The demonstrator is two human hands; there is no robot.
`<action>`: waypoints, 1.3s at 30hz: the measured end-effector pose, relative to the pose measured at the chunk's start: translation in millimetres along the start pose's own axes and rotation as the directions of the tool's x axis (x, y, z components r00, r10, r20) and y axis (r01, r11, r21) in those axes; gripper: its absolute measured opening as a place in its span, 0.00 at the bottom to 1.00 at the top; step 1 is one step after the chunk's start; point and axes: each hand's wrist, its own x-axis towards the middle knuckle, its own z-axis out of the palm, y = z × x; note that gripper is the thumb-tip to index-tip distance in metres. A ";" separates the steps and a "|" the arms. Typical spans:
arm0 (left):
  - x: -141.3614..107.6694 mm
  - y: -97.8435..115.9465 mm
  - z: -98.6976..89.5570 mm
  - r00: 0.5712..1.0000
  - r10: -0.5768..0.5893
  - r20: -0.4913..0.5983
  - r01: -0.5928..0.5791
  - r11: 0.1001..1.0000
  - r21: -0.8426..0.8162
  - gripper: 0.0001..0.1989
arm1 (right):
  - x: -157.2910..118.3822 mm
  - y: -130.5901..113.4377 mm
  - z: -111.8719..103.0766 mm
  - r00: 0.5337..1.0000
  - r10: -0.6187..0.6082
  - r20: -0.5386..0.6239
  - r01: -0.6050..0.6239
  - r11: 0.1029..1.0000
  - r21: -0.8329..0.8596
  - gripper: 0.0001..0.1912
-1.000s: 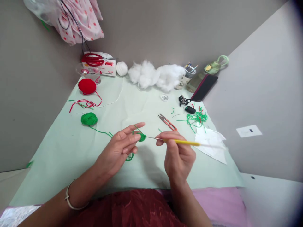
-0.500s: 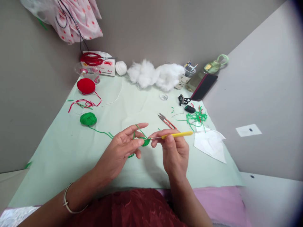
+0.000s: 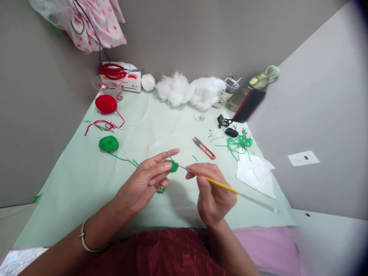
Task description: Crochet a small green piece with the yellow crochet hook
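Between thumb and fingers, my left hand (image 3: 146,180) pinches a small green crochet piece (image 3: 173,166); its index finger is stretched out with green yarn running over it. My right hand (image 3: 215,191) grips a crochet hook (image 3: 221,184) with a yellow handle. The hook's thin metal tip reaches to the green piece, and its far end is blurred. A green yarn ball (image 3: 108,143) lies to the left, its strand leading toward my left hand. Below that hand hangs a loop of green yarn (image 3: 161,189). Orange thread snips (image 3: 204,148) rest beyond my right hand.
White stuffing (image 3: 189,92) sits at the back beside a white yarn ball (image 3: 148,82). Red yarn (image 3: 106,104) and red scissors (image 3: 113,71) are at back left. A phone (image 3: 249,105) leans on a bottle (image 3: 240,96) at right, near green scraps (image 3: 240,142) and white fabric (image 3: 255,174).
My right hand has turned, so the yellow handle now slopes down to the right and uncovers the snips. My left fingers have drawn closer together around the green piece.
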 end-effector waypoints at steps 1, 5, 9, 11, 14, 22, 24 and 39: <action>0.1 1.3 0.0 1.000 0.017 -0.002 -0.017 1.000 0.009 0.18 | 3.1 -0.3 0.4 0.996 0.087 -0.015 -0.086 0.992 0.094 0.13; 0.7 -0.8 2.5 0.995 0.103 0.000 -0.102 0.984 0.146 0.19 | 9.1 -0.5 3.6 0.978 0.205 0.035 -0.208 0.959 0.192 0.10; 3.5 -7.5 5.1 0.981 0.177 -0.079 -0.156 0.961 0.227 0.22 | -0.1 2.3 6.4 0.999 0.020 0.049 -0.015 0.996 -0.089 0.14; 5.2 -8.9 5.0 0.988 0.142 -0.065 -0.128 0.974 0.185 0.21 | -5.2 4.2 6.4 0.990 -0.103 0.093 0.123 0.962 -0.245 0.19; 6.9 -6.5 3.8 1.000 0.027 -0.007 -0.026 0.997 0.075 0.17 | -4.5 4.6 4.1 0.990 -0.118 0.073 0.131 0.969 -0.212 0.20; 6.0 -1.2 5.8 0.990 0.140 -0.025 -0.133 0.975 0.178 0.15 | 9.3 0.9 5.8 0.954 0.299 0.004 -0.287 0.912 0.293 0.08; 5.1 -3.8 5.3 0.983 0.181 -0.033 -0.167 0.953 0.253 0.16 | 7.9 2.2 7.9 0.959 0.284 0.010 -0.278 0.926 0.254 0.08; 6.0 0.4 0.1 0.992 -0.009 0.123 0.002 0.999 0.054 0.18 | 16.8 11.5 0.7 0.794 0.595 0.122 -0.551 0.622 0.557 0.12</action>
